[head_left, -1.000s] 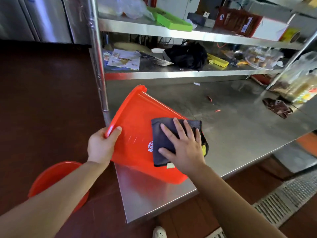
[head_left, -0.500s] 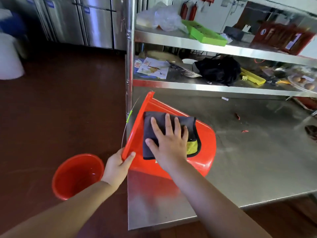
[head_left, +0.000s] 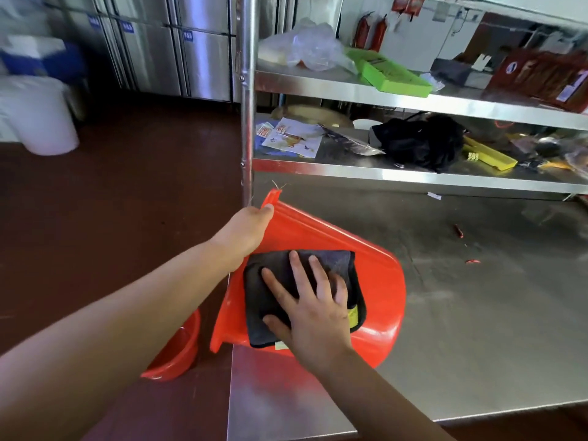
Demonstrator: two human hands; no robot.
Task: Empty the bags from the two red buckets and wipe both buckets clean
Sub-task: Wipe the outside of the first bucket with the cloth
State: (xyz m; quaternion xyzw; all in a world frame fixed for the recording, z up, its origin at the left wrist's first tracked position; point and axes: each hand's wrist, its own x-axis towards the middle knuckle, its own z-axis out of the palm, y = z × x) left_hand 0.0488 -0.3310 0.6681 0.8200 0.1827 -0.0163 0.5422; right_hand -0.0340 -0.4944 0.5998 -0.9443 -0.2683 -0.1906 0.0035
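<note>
A red bucket [head_left: 375, 281] lies on its side at the left end of the steel table [head_left: 477, 329], mouth toward the left. My left hand [head_left: 246, 229] grips its rim near the top. My right hand [head_left: 313, 308] presses a folded dark grey cloth [head_left: 270, 281] flat against the bucket's outer wall, fingers spread. A second red bucket [head_left: 178, 351] stands on the floor below the table's left edge, mostly hidden behind my left forearm.
A steel post [head_left: 246, 106] rises just behind the bucket and carries two shelves with papers, a black bag [head_left: 420, 141], a green tray [head_left: 391, 73] and plastic bags. A white tub [head_left: 38, 119] stands on the dark red floor at left. Small red scraps [head_left: 458, 230] lie on the table.
My left hand has slid up the rim from the lower edge to the top. My right hand and the cloth have moved down across the bucket wall. The view has shifted left.
</note>
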